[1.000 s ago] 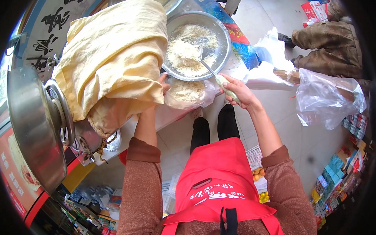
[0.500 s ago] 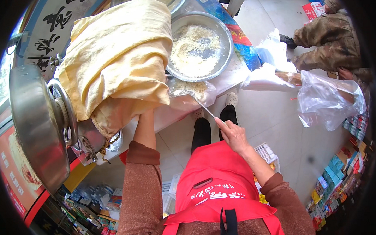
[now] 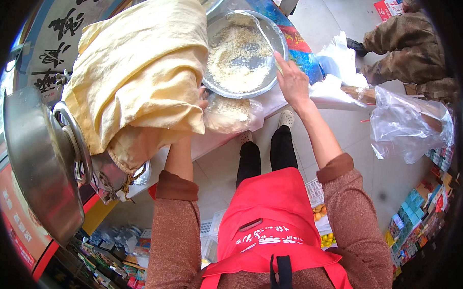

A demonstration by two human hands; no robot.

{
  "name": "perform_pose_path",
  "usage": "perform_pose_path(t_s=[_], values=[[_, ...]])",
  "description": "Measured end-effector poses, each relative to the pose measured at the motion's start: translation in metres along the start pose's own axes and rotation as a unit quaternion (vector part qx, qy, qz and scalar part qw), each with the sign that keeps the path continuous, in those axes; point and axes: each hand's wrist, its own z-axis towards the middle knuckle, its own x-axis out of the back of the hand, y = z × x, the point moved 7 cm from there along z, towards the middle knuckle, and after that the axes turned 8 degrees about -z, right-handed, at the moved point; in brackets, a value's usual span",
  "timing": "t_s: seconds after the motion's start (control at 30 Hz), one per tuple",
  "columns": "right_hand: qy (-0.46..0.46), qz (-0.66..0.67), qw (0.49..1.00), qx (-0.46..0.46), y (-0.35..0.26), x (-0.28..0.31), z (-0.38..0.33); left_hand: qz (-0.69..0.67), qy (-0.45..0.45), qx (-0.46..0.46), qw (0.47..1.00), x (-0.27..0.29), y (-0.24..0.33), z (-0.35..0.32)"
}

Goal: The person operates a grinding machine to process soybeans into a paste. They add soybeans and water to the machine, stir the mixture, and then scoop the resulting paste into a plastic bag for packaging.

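My right hand point(image 3: 293, 81) is closed around the handle of a long metal spoon point(image 3: 264, 35). Its head lies at the far rim of a wide metal basin point(image 3: 282, 50), in pale crumbly powder point(image 3: 239, 60). A clear plastic bag point(image 3: 230, 116) with the same pale crumbs in it sits just on the near side of the basin. At the bag's left edge are the fingers of my left hand point(image 3: 203, 98), closed on it. The rest of that hand is hidden under a large draped yellow cloth point(image 3: 142, 71).
A big steel pot or lid point(image 3: 41, 161) stands on edge at the left. Another metal basin point(image 3: 214, 1) shows beyond the cloth. Clear plastic bags point(image 3: 409, 123) hang at the right, near a person in patterned trousers point(image 3: 404, 52). Shelves of packets point(image 3: 417, 214) line the lower right.
My right hand has moved forward with the spoon, whose head went from the plastic bag to the far side of the basin. My left fingers have come into sight beside the bag.
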Motion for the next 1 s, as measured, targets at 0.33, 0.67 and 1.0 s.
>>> perform_pose_path(t_s=[0.33,0.67,1.0], values=[[-0.392,0.372,0.82,-0.191,0.0,-0.037,-0.062,-0.136,-0.056,-0.038,0.988,-0.003,0.002,0.008],[-0.402,0.565,0.651,-0.31,0.004,-0.003,-0.082,0.225,-0.01,0.098,0.969,-0.049,0.054,-0.039],[-0.187,0.216,0.957,0.046,-0.063,0.06,-0.144,0.203,-0.052,0.065,0.976,-0.032,0.046,-0.043]])
